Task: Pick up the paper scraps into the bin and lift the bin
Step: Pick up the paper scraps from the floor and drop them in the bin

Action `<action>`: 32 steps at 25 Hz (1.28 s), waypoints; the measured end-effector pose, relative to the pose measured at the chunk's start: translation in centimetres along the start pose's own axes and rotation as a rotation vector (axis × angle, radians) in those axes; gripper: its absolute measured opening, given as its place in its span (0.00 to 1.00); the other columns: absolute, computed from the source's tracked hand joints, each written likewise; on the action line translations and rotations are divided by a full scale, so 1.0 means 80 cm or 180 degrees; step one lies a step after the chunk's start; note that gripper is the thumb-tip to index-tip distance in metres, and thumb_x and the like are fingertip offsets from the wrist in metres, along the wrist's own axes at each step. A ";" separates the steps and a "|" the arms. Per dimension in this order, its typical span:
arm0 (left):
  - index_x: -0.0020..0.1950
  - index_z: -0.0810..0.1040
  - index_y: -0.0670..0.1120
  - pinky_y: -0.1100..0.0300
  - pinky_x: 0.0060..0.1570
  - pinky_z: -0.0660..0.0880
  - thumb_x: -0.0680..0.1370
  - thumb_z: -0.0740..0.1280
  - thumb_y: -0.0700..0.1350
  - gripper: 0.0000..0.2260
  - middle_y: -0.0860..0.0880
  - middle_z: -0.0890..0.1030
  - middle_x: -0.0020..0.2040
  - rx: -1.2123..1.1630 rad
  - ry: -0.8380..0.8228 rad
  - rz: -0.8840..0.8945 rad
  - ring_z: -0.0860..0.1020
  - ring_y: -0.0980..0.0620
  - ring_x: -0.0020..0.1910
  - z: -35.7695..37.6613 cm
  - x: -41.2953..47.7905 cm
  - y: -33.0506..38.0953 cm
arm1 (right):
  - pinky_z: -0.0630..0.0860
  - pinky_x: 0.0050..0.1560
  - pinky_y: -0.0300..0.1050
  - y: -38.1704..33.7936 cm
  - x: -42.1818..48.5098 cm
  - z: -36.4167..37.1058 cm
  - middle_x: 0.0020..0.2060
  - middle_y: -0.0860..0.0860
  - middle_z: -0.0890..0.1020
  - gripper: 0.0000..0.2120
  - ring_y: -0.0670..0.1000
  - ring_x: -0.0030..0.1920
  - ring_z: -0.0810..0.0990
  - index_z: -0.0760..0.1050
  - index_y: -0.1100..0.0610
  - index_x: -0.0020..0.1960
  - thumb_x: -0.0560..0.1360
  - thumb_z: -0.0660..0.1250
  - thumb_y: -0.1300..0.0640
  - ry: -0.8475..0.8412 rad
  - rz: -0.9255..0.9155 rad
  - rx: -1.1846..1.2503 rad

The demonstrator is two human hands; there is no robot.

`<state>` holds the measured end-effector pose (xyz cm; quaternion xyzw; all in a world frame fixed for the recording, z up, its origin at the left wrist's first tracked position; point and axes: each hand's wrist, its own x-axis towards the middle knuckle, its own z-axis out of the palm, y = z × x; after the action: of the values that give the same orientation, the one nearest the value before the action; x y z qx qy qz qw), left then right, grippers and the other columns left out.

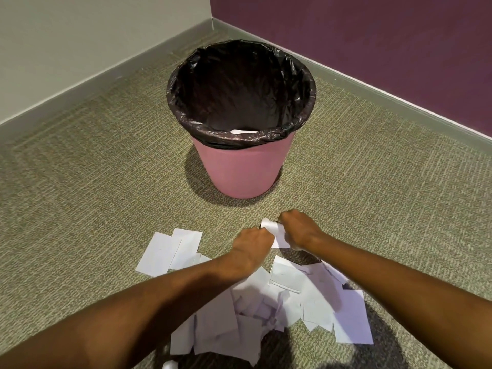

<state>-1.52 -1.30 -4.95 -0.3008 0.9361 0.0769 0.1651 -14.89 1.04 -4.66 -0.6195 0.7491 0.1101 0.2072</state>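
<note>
A pink bin [243, 169] with a black liner [239, 139] stands upright on the carpet in the room's corner. A white scrap [243, 131] shows inside near its front rim. In front of the bin my left hand [251, 247] and my right hand [299, 231] are both closed on one white paper scrap [277, 235], held between them just above the floor. A loose pile of white paper scraps [266, 307] lies on the carpet under my forearms, with two flat pieces [170, 251] to the left.
Green-grey carpet [93, 182] covers the floor. A beige wall [66, 43] with a grey skirting runs behind on the left, and a purple wall [372, 35] behind on the right. They meet in the corner behind the bin.
</note>
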 end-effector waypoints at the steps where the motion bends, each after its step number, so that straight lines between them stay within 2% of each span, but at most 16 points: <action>1: 0.55 0.79 0.38 0.49 0.51 0.77 0.78 0.59 0.31 0.11 0.42 0.83 0.50 0.0063 -0.0039 0.0049 0.82 0.41 0.50 0.000 -0.001 0.002 | 0.70 0.42 0.47 -0.001 -0.003 -0.010 0.55 0.61 0.80 0.12 0.61 0.53 0.81 0.76 0.63 0.58 0.74 0.68 0.67 0.0025 -0.0005 -0.0092; 4: 0.56 0.79 0.37 0.49 0.50 0.79 0.78 0.60 0.31 0.11 0.41 0.83 0.51 0.0266 -0.0149 0.0164 0.82 0.41 0.50 0.006 0.000 0.002 | 0.76 0.48 0.50 -0.013 -0.014 -0.050 0.56 0.59 0.80 0.15 0.59 0.54 0.81 0.74 0.62 0.62 0.75 0.67 0.66 0.0003 -0.0085 -0.0457; 6: 0.55 0.80 0.38 0.50 0.48 0.79 0.77 0.62 0.31 0.10 0.42 0.84 0.49 0.0347 -0.0194 0.0190 0.83 0.41 0.49 0.001 0.000 -0.002 | 0.76 0.49 0.50 -0.023 -0.024 -0.088 0.57 0.58 0.79 0.18 0.58 0.55 0.81 0.73 0.61 0.63 0.74 0.69 0.65 -0.0114 -0.0136 -0.0605; 8: 0.54 0.80 0.41 0.55 0.44 0.79 0.78 0.63 0.34 0.08 0.43 0.83 0.47 0.0455 -0.0290 0.0295 0.83 0.44 0.44 0.000 -0.002 -0.007 | 0.74 0.43 0.45 -0.031 -0.037 -0.135 0.54 0.55 0.79 0.15 0.55 0.49 0.80 0.74 0.60 0.61 0.75 0.68 0.65 -0.0328 -0.0293 -0.0374; 10: 0.52 0.77 0.47 0.64 0.38 0.75 0.79 0.63 0.42 0.04 0.47 0.81 0.43 0.0295 -0.0148 0.0140 0.80 0.52 0.38 0.008 -0.006 -0.012 | 0.72 0.33 0.41 -0.038 -0.056 -0.184 0.45 0.53 0.79 0.07 0.51 0.39 0.78 0.76 0.58 0.50 0.74 0.68 0.67 -0.0503 -0.0481 0.0179; 11: 0.52 0.77 0.47 0.64 0.39 0.76 0.79 0.63 0.42 0.05 0.48 0.81 0.45 0.0381 -0.0037 0.0173 0.80 0.52 0.39 0.011 -0.006 -0.014 | 0.71 0.30 0.39 -0.041 -0.068 -0.207 0.41 0.52 0.79 0.06 0.50 0.36 0.77 0.76 0.58 0.45 0.74 0.69 0.68 -0.0444 -0.0594 0.0371; 13: 0.57 0.78 0.42 0.56 0.45 0.79 0.78 0.62 0.35 0.10 0.43 0.83 0.51 0.0369 -0.0169 0.0255 0.83 0.45 0.47 0.011 -0.005 -0.016 | 0.71 0.28 0.37 -0.051 -0.091 -0.243 0.38 0.49 0.79 0.05 0.47 0.36 0.78 0.78 0.57 0.44 0.73 0.71 0.66 0.0034 -0.0758 0.0589; 15: 0.57 0.78 0.37 0.51 0.44 0.79 0.76 0.61 0.30 0.12 0.39 0.83 0.51 0.0316 -0.0166 0.0239 0.83 0.40 0.48 0.003 -0.010 -0.019 | 0.71 0.27 0.38 -0.063 -0.101 -0.261 0.39 0.49 0.79 0.04 0.47 0.37 0.79 0.81 0.55 0.44 0.73 0.72 0.63 0.0798 -0.0795 0.0848; 17: 0.55 0.78 0.35 0.51 0.42 0.78 0.76 0.61 0.30 0.10 0.38 0.83 0.49 0.0200 -0.0218 0.0209 0.83 0.39 0.47 -0.003 -0.012 -0.023 | 0.69 0.28 0.38 -0.072 -0.098 -0.267 0.39 0.49 0.80 0.04 0.48 0.39 0.79 0.81 0.54 0.43 0.73 0.73 0.62 0.1450 -0.0807 0.1183; 22: 0.50 0.79 0.35 0.56 0.36 0.74 0.76 0.65 0.29 0.07 0.39 0.83 0.44 -0.0109 -0.0088 0.0154 0.83 0.41 0.42 -0.036 -0.020 -0.018 | 0.64 0.29 0.31 -0.074 -0.058 -0.269 0.38 0.48 0.78 0.02 0.46 0.39 0.77 0.80 0.57 0.46 0.75 0.70 0.63 0.2443 -0.0573 0.1463; 24: 0.49 0.80 0.36 0.58 0.35 0.74 0.77 0.66 0.31 0.05 0.40 0.83 0.41 -0.0272 0.0105 0.0214 0.83 0.43 0.39 -0.062 -0.027 -0.008 | 0.69 0.34 0.34 -0.066 -0.035 -0.267 0.42 0.50 0.80 0.06 0.49 0.42 0.79 0.81 0.59 0.53 0.76 0.70 0.63 0.2518 -0.0468 0.1435; 26: 0.44 0.79 0.39 0.59 0.33 0.73 0.76 0.66 0.30 0.06 0.42 0.80 0.37 -0.0369 0.0319 0.0352 0.80 0.46 0.35 -0.094 -0.033 0.003 | 0.76 0.50 0.39 -0.058 -0.018 -0.265 0.56 0.54 0.83 0.16 0.53 0.56 0.81 0.78 0.59 0.64 0.76 0.69 0.63 0.2307 -0.0433 0.1484; 28: 0.38 0.74 0.40 0.55 0.29 0.72 0.73 0.67 0.27 0.10 0.44 0.76 0.33 -0.0464 0.0609 0.0466 0.76 0.47 0.32 -0.126 -0.033 0.005 | 0.75 0.64 0.45 -0.056 -0.012 -0.264 0.65 0.54 0.79 0.21 0.53 0.65 0.78 0.75 0.57 0.68 0.76 0.68 0.65 0.2131 -0.0516 0.1645; 30: 0.37 0.75 0.41 0.54 0.28 0.75 0.71 0.67 0.30 0.07 0.46 0.77 0.33 -0.0692 0.0820 0.0585 0.77 0.47 0.32 -0.160 -0.031 -0.004 | 0.77 0.64 0.47 -0.055 -0.014 -0.263 0.61 0.54 0.82 0.18 0.52 0.62 0.80 0.79 0.56 0.64 0.76 0.66 0.67 0.2228 -0.0597 0.1747; 31: 0.41 0.80 0.42 0.54 0.31 0.78 0.71 0.66 0.34 0.05 0.46 0.80 0.37 -0.0879 0.0865 0.0580 0.79 0.48 0.35 -0.177 -0.031 -0.011 | 0.79 0.59 0.48 -0.053 -0.018 -0.263 0.54 0.53 0.85 0.15 0.51 0.56 0.83 0.82 0.56 0.59 0.75 0.65 0.66 0.2317 -0.0612 0.1805; 32: 0.44 0.82 0.44 0.53 0.34 0.79 0.70 0.65 0.37 0.08 0.46 0.82 0.39 -0.1054 0.0986 0.0536 0.81 0.48 0.38 -0.195 -0.033 -0.019 | 0.82 0.53 0.50 -0.051 -0.024 -0.264 0.45 0.53 0.86 0.13 0.51 0.48 0.84 0.83 0.56 0.52 0.74 0.64 0.66 0.2393 -0.0635 0.1916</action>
<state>-2.69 -4.89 10.48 -0.2529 0.9467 0.1958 -0.0391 -14.30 -7.00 15.33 -0.5977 0.7076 -0.3628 0.1019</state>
